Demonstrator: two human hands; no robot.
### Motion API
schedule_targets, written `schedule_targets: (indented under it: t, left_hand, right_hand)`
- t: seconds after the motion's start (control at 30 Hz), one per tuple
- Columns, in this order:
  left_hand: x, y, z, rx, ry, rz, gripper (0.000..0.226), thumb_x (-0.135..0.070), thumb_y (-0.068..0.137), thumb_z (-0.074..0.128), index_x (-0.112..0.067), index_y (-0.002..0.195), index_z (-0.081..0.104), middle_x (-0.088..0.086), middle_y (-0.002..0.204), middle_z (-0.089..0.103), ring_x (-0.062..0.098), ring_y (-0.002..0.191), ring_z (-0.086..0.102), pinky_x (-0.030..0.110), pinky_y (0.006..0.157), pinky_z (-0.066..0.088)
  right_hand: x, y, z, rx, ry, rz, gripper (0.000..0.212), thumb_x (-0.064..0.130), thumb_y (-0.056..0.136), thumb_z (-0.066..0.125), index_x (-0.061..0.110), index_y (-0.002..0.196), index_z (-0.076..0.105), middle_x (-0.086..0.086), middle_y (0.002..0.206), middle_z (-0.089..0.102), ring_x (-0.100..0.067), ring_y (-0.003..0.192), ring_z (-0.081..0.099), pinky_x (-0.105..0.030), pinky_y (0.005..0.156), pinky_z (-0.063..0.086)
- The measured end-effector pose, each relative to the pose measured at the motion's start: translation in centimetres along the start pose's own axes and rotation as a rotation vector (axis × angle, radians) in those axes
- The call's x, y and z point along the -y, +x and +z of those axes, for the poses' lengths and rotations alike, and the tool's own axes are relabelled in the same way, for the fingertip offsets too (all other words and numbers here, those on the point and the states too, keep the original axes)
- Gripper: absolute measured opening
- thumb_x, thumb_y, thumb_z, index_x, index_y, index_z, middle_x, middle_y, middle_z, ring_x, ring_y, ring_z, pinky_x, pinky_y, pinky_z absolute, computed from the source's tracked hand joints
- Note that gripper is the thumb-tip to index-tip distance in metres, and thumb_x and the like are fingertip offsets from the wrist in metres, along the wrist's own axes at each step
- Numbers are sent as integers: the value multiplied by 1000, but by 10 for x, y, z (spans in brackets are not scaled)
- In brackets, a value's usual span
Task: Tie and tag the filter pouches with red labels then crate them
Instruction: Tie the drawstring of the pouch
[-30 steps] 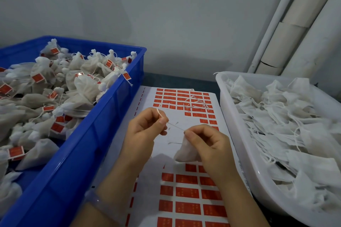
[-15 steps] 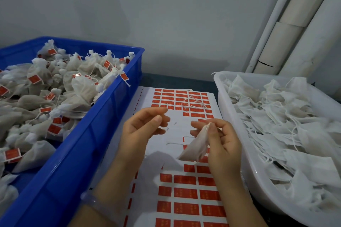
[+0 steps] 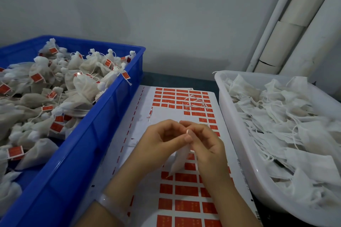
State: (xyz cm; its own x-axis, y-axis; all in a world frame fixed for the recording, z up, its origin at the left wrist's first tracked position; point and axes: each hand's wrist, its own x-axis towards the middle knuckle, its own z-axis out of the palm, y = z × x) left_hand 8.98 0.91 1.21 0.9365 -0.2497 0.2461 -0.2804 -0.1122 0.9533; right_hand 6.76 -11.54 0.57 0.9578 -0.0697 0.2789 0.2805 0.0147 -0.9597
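- flanking the hands, a blue crate (image 3: 103, 134) on the left is heaped with tied pouches (image 3: 83, 86) carrying red tags, and a white tub (image 3: 238, 134) on the right is piled with flat untied pouches (image 3: 286, 125) and their loose ties.
- between the two lies a white label sheet (image 3: 166, 116) with rows of red labels (image 3: 186, 190); its middle is peeled bare, and a few stray strings (image 3: 195, 102) lie across the far rows.
- pale pipes (image 3: 287, 29) run up the grey wall at the back right, and a clear wristband (image 3: 110, 202) circles the left wrist.
- the hands and what they hold cover part of the sheet's middle rows.
- half a second ago the hands were apart, the left one loose and free while the right alone held the pouch; now they have closed together above the sheet.
- a second ago a string ran taut across a gap between them; now the fingertips touch.
- left hand (image 3: 162, 140): fingers curled in, thumb and forefinger tips pressed narrow on the top of the pouch (image 3: 180, 160).
- right hand (image 3: 206, 143): fingers curled, pinching the same top edge from the other side.
- the pouch hangs limp below both hands over the sheet's centre, its lower tip just above the red labels.
- whether a string sits inside the pinch cannot be told.
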Motion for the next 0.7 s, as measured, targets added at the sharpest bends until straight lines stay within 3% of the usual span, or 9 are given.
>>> schedule_targets:
  t: [0.1, 0.2, 0.27, 0.3, 0.37, 0.7]
  left_hand:
    - [1, 1, -7, -24, 378, -100, 24, -50, 85, 46, -38, 100, 59, -27, 96, 58, -2, 91, 57, 12, 77, 46]
    - [10, -1, -10, 244, 832, -291, 33, -41, 97, 38, -34, 128, 48, -12, 131, 48, 9, 116, 45, 26, 95, 41]
    - [19, -3, -4, 444, 1095, -353, 50, -41, 98, 36, -34, 144, 21, 1, 157, 11, 28, 144, 9, 50, 114, 11]
    - [22, -2, -1, 479, 1142, -384, 57, -43, 98, 33, -34, 147, 7, 1, 158, -7, 29, 144, -11, 53, 113, -5]
    - [27, 3, 1, 470, 1160, -403, 63, -47, 97, 29, -33, 147, -6, 1, 155, -20, 27, 140, -24, 52, 110, -14]
    - [49, 34, -5, 424, 1180, -314, 63, -52, 95, 29, -34, 148, -1, 0, 157, -15, 24, 141, -22, 50, 106, -22]
  right_hand:
    - [-6, 4, -4, -90, -53, 37, 15, 28, 90, 49, 24, 90, 63, 22, 90, 67, 3, 91, 62, -12, 74, 51]
    - [-9, 7, -8, -146, -101, 50, 16, 21, 94, 48, 22, 89, 62, 21, 87, 68, 2, 88, 62, -13, 75, 49]
    - [-9, 8, -7, -152, -133, 42, 15, 22, 94, 48, 25, 89, 61, 24, 87, 68, 5, 88, 61, -6, 71, 47]
    - [-8, 9, -6, -147, -142, 38, 14, 22, 94, 48, 25, 89, 60, 25, 87, 67, 5, 89, 61, -4, 70, 46]
    - [-7, 11, -6, -134, -155, 29, 13, 22, 94, 48, 26, 89, 60, 26, 88, 67, 8, 90, 59, 1, 69, 42]
    - [-5, 29, -4, -166, -175, 51, 10, 25, 93, 50, 26, 90, 60, 21, 93, 68, 12, 89, 58, 3, 60, 40]
